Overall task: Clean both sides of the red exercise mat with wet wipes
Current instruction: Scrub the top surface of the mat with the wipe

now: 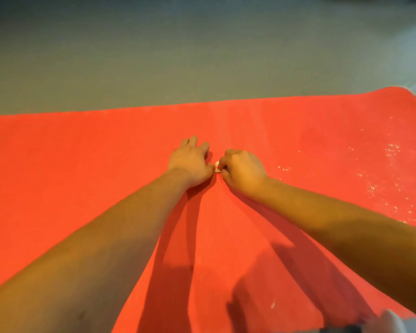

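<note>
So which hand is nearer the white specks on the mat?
Right. The right hand, pinching a white wad, lies left of the specks; the left hand is farther left, beyond it.

one red mat [82, 164], two hands [190, 162] [244, 171], one white wad [217, 169]

Red exercise mat [106, 152]: unrolled and flat on grey floor [202, 56], long side running left to right across the view. Far edge straight, far right corner rounded. Surface matte, even red at left and centre. Right part strewn with small white flecks [392, 150].

Wet wipe [217, 169]: tiny white wad, mostly hidden, at the mat's middle. Pinched in the curled fingers of the right hand [244, 171]. Left hand [190, 162] lies flat just beside it, thumb near the wad.
</note>
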{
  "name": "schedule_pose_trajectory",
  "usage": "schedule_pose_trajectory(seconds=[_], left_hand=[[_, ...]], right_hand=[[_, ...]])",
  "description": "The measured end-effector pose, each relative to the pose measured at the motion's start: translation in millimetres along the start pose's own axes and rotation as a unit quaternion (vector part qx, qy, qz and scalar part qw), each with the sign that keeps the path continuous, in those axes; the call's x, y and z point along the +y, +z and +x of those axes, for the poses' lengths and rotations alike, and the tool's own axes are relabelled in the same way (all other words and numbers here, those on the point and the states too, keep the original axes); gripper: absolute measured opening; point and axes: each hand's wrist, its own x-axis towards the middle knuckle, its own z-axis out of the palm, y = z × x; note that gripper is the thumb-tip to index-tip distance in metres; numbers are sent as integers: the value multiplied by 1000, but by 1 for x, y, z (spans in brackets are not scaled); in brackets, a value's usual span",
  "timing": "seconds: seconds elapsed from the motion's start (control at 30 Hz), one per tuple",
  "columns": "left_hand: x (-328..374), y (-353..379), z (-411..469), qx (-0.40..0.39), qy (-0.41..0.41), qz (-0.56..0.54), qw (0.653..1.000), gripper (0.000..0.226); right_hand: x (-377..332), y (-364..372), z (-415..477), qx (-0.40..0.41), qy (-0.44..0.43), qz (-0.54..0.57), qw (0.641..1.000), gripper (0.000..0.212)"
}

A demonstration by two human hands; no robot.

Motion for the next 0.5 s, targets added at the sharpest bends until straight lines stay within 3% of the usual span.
schedule_pose_trajectory(seconds=[0.1, 0.17, 0.5], left_hand=[[-8, 35, -15, 123, 16, -44, 991, 31], [-10, 47, -20, 164, 11, -53, 985, 32], [-10, 55, -12, 158, -4, -46, 986, 60]], right_hand=[[9, 3, 37, 22, 26, 0, 999, 24], [19, 6, 69, 34, 47, -4, 998, 21], [49, 2, 197, 42, 79, -55, 994, 20]])
